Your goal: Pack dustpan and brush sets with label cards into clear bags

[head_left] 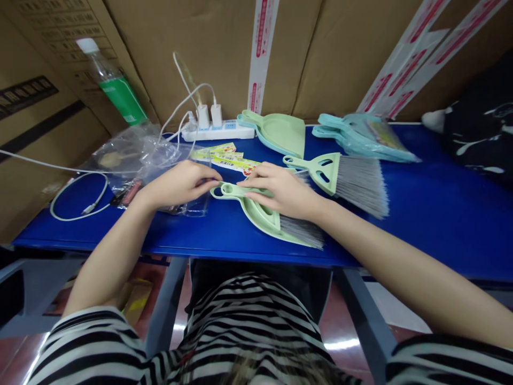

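A light green dustpan (258, 223) lies near the table's front edge, its handle loop pointing left. On top of it rests a light green hand brush (269, 216) with grey bristles, the two handle ends overlapping. My left hand (182, 184) pinches at the loop end of the dustpan handle with thumb and forefinger. From the right, my right hand (282, 191) grips the brush, covering much of its body. Just beyond my right hand lies a second green brush (329, 174), bristles to the right. Printed label cards (236, 162) lie behind my hands.
Further back are stacked dustpans (282, 132), bagged blue dustpans (363, 136) and a power strip (236, 130) with chargers. Clear plastic bags (132, 152), a white cable (80, 214) and a green-labelled bottle (120, 96) occupy the left. Cardboard boxes (208, 43) wall the back.
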A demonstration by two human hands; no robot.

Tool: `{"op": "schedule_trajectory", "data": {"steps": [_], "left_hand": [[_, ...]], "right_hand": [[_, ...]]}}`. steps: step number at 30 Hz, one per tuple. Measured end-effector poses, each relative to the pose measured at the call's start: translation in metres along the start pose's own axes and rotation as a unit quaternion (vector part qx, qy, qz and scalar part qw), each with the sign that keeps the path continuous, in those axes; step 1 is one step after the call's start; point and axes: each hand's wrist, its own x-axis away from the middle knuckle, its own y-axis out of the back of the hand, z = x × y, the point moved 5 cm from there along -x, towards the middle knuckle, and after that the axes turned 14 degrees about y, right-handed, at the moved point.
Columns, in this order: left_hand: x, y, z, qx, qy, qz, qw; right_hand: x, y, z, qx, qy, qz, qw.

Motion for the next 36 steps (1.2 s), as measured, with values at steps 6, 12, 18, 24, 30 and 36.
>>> {"op": "schedule_trajectory", "data": {"steps": [6,12,18,24,30,36], "left_hand": [[-0.004,-0.004,-0.001,0.013,-0.006,-0.013,1.0],[-0.005,-0.004,0.003,0.022,0.009,-0.009,1.0],[-0.006,-0.005,0.005,0.056,0.014,0.002,0.998],[-0.006,-0.008,0.006,0.068,0.017,0.018,0.997],[-0.005,-0.006,0.007,0.041,0.042,0.004,0.998],[-0.007,-0.011,0.003,0.043,0.02,0.023,0.999]], "right_hand": [[-0.004,-0.005,0.0,0.016,-0.017,-0.03,0.999],[0.002,0.01,0.001,0.002,0.017,0.001,1.0],[0.006,0.012,-0.002,-0.02,0.019,0.042,0.999],[0.006,0.008,-0.002,-0.015,0.021,0.06,0.998],[0.007,0.008,-0.001,-0.009,0.02,0.081,0.996],[0.01,0.006,-0.001,-0.006,0.004,0.106,0.994]]}}
